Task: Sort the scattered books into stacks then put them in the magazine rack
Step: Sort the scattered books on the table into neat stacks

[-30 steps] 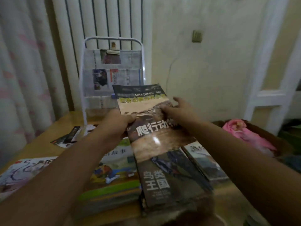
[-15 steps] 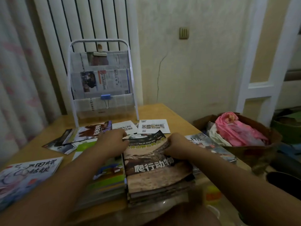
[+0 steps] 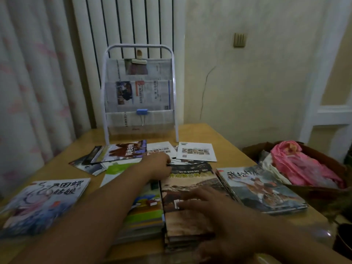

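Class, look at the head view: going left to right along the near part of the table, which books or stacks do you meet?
White illustrated book → green-covered stack → brown reptile-book stack, right hand resting flat on it → warrior-cover stack.

"BAI KE QUAN SHU" on brown book (image 3: 190, 189); "田螺姑娘" on left book (image 3: 43, 201); "武松打虎" on right book (image 3: 261, 185).

Two bare forearms with no sleeves, the bare left hand (image 3: 158, 164) and bare right hand (image 3: 207, 201) wearing no rings or gloves on the fingers
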